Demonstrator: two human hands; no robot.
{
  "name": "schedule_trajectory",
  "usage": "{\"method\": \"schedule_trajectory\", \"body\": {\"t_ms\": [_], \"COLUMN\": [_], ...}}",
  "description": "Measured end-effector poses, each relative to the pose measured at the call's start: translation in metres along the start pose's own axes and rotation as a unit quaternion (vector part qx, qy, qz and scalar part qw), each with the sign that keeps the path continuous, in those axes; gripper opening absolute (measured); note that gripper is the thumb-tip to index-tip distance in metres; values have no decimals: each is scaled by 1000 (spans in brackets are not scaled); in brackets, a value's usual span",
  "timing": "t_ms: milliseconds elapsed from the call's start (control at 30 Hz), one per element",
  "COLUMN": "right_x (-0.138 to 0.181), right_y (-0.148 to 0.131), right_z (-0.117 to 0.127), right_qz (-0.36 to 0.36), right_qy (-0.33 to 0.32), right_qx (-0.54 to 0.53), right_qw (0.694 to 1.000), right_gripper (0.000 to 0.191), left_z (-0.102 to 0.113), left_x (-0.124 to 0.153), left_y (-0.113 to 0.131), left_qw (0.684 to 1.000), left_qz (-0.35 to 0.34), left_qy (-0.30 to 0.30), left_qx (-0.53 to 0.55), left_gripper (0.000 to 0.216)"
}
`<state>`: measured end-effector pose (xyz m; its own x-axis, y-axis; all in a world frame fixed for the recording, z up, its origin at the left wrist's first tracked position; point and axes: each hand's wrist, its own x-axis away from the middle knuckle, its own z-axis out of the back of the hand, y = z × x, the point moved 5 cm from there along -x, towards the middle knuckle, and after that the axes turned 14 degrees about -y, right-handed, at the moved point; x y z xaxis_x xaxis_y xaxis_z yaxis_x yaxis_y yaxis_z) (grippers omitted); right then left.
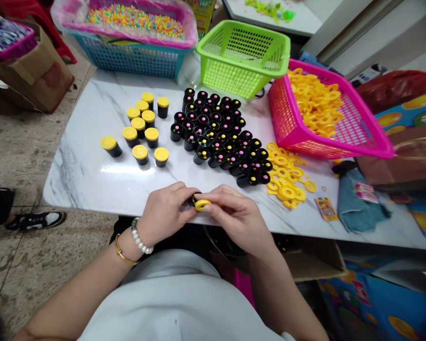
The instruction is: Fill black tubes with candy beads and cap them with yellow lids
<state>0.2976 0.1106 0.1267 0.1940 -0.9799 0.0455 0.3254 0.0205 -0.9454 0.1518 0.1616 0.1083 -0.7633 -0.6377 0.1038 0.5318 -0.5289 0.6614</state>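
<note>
At the table's near edge my left hand (168, 208) is closed around a small black cup (190, 200), mostly hidden by the fingers. My right hand (236, 213) pinches a yellow ring (202, 204) at the cup's mouth; whether the two touch, I cannot tell. Beyond my hands stand many open black cups (213, 125) in a tight cluster, with pink and yellow bits inside. On the left are several black cups with yellow tops (140, 154). A loose pile of yellow rings (287, 177) lies to the right of the cluster.
A pink basket (287, 118) of yellow rings stands at the right, beside a green basket (227, 76). At the back left, a blue basket (128, 57) carries a pink one with colourful beads. Blue cloth (358, 203) and a small card (326, 209) lie near the right edge.
</note>
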Motion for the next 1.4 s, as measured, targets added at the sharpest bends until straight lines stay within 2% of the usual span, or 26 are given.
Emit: {"method": "schedule_trajectory", "body": {"t_ms": [67, 233, 333, 633, 933, 1000, 1133, 1267, 1400], "right_x": [-4, -14, -17, -14, -19, -18, -16, -15, -16], "right_y": [-1, 12, 17, 8, 11, 11, 12, 19, 22], "right_z": [-2, -1, 0, -1, -1, -2, -7, -12, -13], "right_qz": [-7, -99, -118, -102, -97, -95, -112, -149, -146], "right_qy": [7, 19, 26, 56, 41, 42, 31, 7, 22], "right_qx": [2, -95, -114, -49, -45, -38, -78, -141, -135], "right_qw": [1000, 990, 986, 992, 993, 994, 990, 979, 980], "right_gripper": [17, 27, 29, 24, 20, 20, 27, 36, 37], "left_z": [-1, -1, -2, 0, 0, 4, 4, 0, -9], "left_x": [0, 1, 2, 0, 0, -1, 1, 2, 0], "left_y": [0, 0, 0, 1, 0, 1, 7, 6, 4], "left_qw": [1000, 1000, 1000, 1000, 1000, 999, 971, 940, 909], "left_qz": [0, 0, -4, 10, 20, 26, 36, 78, 106], "left_qy": [0, 13, 14, -3, -15, -34, -103, -76, -103], "left_qx": [1, -16, -12, -21, -15, 20, 212, 324, 391], "left_gripper": [21, 20, 19, 16, 18, 16, 21, 36, 37]}}
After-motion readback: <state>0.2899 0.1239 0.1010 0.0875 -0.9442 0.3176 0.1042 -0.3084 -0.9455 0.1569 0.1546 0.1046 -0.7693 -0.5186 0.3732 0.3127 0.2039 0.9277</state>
